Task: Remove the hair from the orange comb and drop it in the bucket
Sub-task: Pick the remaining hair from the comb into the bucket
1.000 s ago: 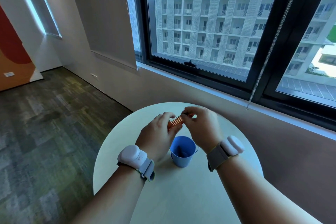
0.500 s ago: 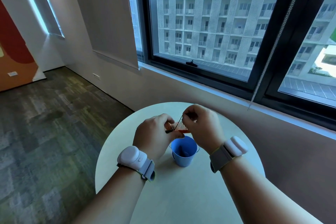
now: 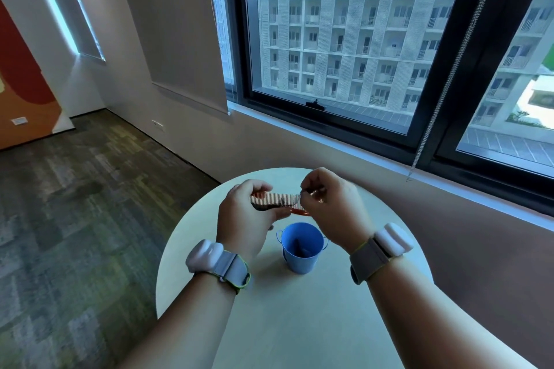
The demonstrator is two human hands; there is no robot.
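Observation:
My left hand (image 3: 247, 219) grips the orange comb (image 3: 277, 200) by its left end, holding it level above the table with the teeth pointing up. Dark strands of hair (image 3: 281, 203) cling to the comb's middle. My right hand (image 3: 331, 205) pinches hair at the comb's right end between thumb and fingers. The small blue bucket (image 3: 301, 249) stands upright on the table just below and between both hands, with something dark inside it.
The round pale table (image 3: 299, 323) sits against a wall under a large window (image 3: 344, 39). A blind's bead chain (image 3: 449, 81) hangs at the right. Carpeted floor (image 3: 75, 204) lies to the left.
The comb has turned from tilted to level and shows more of its length. My right hand has shifted right along the teeth, drawing hair with it.

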